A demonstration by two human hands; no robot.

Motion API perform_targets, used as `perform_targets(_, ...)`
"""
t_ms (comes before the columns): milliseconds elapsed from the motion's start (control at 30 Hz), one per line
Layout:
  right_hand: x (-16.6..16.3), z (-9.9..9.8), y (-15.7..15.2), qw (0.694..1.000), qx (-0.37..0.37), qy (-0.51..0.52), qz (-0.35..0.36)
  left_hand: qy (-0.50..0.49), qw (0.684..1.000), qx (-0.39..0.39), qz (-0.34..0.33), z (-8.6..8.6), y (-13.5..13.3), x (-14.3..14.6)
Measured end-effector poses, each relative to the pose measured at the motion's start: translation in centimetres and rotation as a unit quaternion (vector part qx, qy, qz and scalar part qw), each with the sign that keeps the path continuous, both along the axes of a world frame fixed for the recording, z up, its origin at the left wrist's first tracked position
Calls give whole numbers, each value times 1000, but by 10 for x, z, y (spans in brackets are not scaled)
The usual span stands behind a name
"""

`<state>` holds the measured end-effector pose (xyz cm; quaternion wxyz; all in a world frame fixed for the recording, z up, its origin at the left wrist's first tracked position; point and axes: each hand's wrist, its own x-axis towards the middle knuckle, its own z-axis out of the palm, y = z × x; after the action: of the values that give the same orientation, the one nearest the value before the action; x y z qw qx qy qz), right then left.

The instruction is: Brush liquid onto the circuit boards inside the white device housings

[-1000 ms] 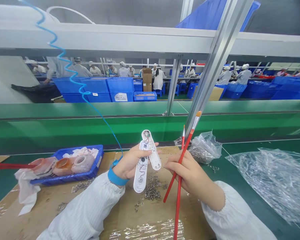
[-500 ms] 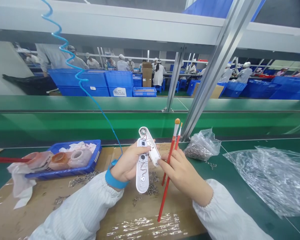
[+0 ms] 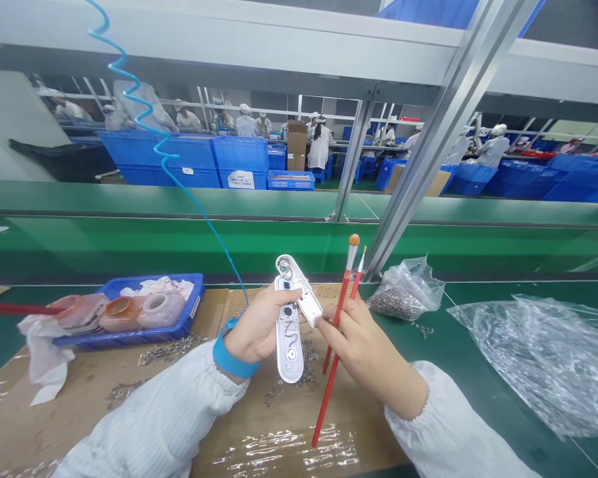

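My left hand (image 3: 259, 323), with a blue band at the wrist, is closed on an opened white plastic device housing (image 3: 290, 358). Its long half shows a circuit board, thin wires and a round part. The other half (image 3: 307, 307) angles off to the right, joined to it by wires near the top. My right hand (image 3: 355, 332) grips two red-handled brushes, a wide-tipped brush (image 3: 347, 272) and a finer brush (image 3: 357, 273), tips up. Its thumb and forefinger touch the lower end of the angled half. Small metal pieces (image 3: 307, 377) lie on the cardboard beneath.
A blue tray (image 3: 194, 312) at left holds several small jars (image 3: 160, 311) and tissue. A coiled blue hose (image 3: 199, 216) hangs down. At right are a bag of metal pieces (image 3: 401, 299) and clear plastic bags (image 3: 543, 358). A metal post (image 3: 428, 146) slants behind.
The view has shifted slightly. The long half of the housing is tilted a little, its lower end swung to the right. Both hands keep their holds.
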<state>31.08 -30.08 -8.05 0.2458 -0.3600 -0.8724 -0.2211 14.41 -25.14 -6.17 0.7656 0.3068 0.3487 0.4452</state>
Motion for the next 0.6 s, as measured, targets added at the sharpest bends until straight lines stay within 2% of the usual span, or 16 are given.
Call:
perform_targets(233,-2,-4,-1,1000,0,-2,29,-27,998,-56,32,-1,4,-1)
perform_targets(367,4,0,2,992,-22,103,76,-49,993,-81,65,5,7,-2)
perform_targets(467,6,4,2,977,-13,202,69,-54,992,-70,93,8,6,0)
perform_targets(600,-7,0,-5,975,-7,212,62,-65,989,-59,118,6,1,6)
